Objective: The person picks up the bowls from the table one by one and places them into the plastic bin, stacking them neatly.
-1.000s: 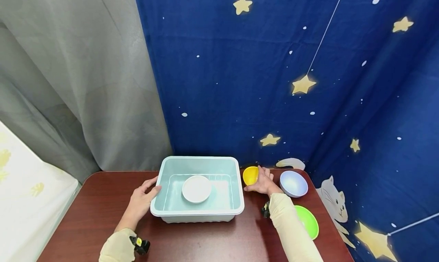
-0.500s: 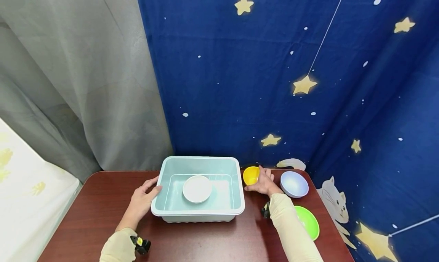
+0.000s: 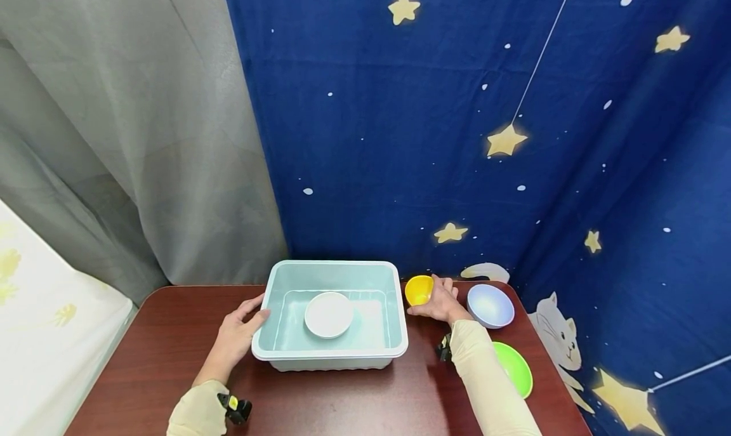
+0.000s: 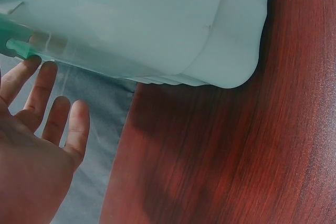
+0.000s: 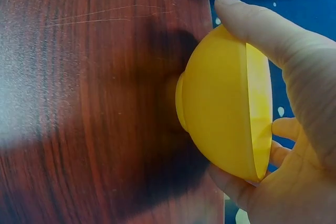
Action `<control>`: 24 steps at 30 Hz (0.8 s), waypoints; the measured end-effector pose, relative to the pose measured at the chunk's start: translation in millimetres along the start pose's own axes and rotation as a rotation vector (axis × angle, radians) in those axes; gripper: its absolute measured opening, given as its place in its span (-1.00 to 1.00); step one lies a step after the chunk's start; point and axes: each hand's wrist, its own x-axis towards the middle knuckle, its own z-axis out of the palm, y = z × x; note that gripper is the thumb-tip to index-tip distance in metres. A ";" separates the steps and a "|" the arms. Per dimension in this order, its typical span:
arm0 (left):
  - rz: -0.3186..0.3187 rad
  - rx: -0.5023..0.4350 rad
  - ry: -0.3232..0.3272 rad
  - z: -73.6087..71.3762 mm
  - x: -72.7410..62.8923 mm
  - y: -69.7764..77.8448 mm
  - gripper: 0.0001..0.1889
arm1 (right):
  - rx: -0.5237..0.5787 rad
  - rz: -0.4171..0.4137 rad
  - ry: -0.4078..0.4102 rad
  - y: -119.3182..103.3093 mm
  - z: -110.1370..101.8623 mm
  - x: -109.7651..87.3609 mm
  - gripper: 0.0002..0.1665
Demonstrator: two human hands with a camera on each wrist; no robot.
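Reddish-brown wood-grain tabletop, blue starry cloth curtain behind. Small round yellow bowl: held between thumb and fingers of my right hand, just beside the pale-aqua rectangular plastic basin. My left hand: fingers spread, touching the basin.

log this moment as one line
left hand: at left rim of tub; right hand: grips yellow bowl; inside tub: round white item; at right: blue bowl, green bowl

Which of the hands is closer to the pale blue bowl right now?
Right. The right hand, gripping the yellow bowl, is just left of the pale blue bowl; the left hand is farther away, at the left side of the tub.
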 end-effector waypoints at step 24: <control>-0.012 0.004 -0.005 -1.0 -2.1 2.6 -0.38 | -0.026 -0.111 0.018 -15.5 -47.4 -7.4 0.53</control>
